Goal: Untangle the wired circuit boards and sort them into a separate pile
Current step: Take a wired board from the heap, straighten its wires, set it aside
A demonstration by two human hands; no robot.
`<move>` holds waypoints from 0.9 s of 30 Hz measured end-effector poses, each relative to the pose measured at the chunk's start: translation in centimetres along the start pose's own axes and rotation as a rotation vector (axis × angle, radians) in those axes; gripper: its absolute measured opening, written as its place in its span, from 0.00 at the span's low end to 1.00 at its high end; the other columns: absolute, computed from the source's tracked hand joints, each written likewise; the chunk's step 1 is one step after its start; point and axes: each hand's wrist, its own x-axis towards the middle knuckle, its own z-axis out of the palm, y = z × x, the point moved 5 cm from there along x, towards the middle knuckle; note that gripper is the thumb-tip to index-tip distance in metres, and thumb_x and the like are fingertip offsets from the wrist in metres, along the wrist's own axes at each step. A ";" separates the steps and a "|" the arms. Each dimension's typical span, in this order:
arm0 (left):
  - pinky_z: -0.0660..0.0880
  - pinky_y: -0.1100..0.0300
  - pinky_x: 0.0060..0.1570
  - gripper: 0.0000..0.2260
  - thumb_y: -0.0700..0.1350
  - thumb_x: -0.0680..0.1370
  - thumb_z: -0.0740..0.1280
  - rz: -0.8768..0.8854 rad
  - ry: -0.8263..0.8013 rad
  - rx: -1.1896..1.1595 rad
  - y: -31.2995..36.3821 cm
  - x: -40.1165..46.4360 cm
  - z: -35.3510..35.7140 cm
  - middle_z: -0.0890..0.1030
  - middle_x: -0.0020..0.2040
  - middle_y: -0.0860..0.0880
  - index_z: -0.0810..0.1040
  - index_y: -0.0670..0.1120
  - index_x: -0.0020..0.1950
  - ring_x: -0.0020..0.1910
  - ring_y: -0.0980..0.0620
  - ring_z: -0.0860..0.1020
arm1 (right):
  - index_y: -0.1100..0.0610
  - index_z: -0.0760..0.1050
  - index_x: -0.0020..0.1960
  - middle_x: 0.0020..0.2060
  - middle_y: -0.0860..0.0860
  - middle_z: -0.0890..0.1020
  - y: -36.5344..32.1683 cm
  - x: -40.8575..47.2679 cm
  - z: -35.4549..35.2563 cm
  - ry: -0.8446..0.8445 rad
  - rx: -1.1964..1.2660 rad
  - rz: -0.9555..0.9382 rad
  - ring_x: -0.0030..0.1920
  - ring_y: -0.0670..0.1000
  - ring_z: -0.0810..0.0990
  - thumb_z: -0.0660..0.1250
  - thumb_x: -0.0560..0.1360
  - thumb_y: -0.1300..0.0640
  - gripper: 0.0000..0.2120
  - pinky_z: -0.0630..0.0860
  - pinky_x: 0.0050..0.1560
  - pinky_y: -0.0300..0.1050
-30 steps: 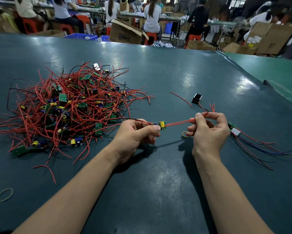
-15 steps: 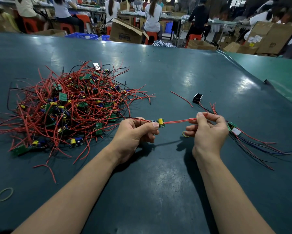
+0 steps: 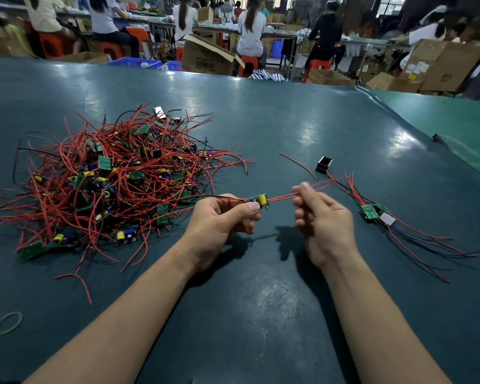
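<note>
A big tangle of red-wired green circuit boards lies on the left of the dark green table. My left hand pinches one small board with a yellow capacitor just above the table. Its red wires run right between the fingers of my right hand, which grips them near the board. A small sorted pile of boards with red, black and blue wires lies to the right of my right hand.
A black square part and a loose red wire lie behind my hands. A rubber band sits at the near left. A lighter green table adjoins on the right. Seated people and cardboard boxes fill the background.
My right hand has slid left along the red wires, closer to the board, leaving the wire ends free beyond it. My left hand keeps holding the board in about the same place.
</note>
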 end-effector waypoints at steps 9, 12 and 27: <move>0.77 0.60 0.38 0.09 0.35 0.67 0.74 0.035 0.016 -0.086 0.5 -0.1 -0.2 0.82 0.36 0.47 0.76 0.45 0.33 0.34 0.51 0.79 | 0.58 0.75 0.38 0.28 0.50 0.73 -1.2 1.2 -4.3 0.420 0.202 -0.078 0.22 0.43 0.71 0.65 0.80 0.59 0.12 0.65 0.22 0.34; 0.79 0.58 0.47 0.07 0.35 0.68 0.64 0.067 -0.046 -0.184 0.8 -0.2 0.1 0.84 0.47 0.42 0.68 0.44 0.35 0.46 0.46 0.83 | 0.58 0.76 0.40 0.26 0.49 0.73 -0.8 1.3 -3.3 0.274 0.160 -0.013 0.23 0.45 0.71 0.64 0.80 0.56 0.11 0.65 0.22 0.34; 0.79 0.60 0.31 0.10 0.40 0.72 0.65 -0.175 -0.255 -0.130 0.1 -1.2 1.9 0.82 0.35 0.43 0.75 0.35 0.48 0.32 0.49 0.82 | 0.58 0.86 0.44 0.27 0.49 0.75 1.0 -1.3 1.9 -0.478 -0.143 0.166 0.21 0.43 0.69 0.71 0.69 0.49 0.13 0.62 0.18 0.32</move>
